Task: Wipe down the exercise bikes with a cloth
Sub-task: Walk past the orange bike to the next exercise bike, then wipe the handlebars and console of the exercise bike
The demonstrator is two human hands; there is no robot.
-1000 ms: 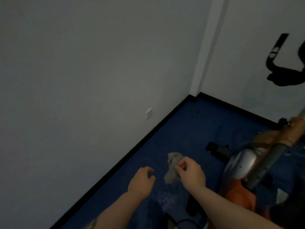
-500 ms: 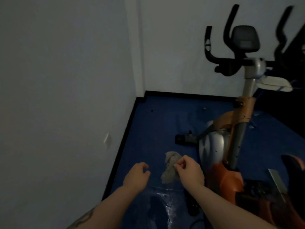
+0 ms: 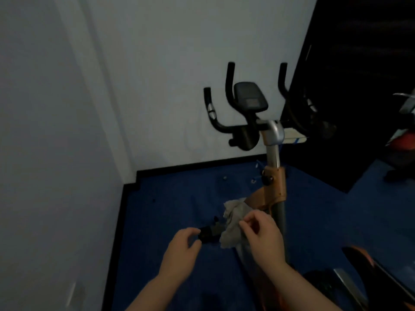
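An exercise bike stands in the room's corner, with black handlebars, a dark console, a silver post and an orange frame. Its dark seat shows at the lower right. My right hand pinches a crumpled grey cloth in front of the bike's lower frame. My left hand hovers just left of the cloth with its fingers curled and holds nothing.
White walls meet in a corner at the left and back, with a black skirting along the blue floor. A dark panel fills the upper right, and part of a second machine shows at the right edge.
My view has swung right and up, so the whole bike is now centred. Both hands and the cloth have kept nearly the same pose, slightly nearer the bike's post.
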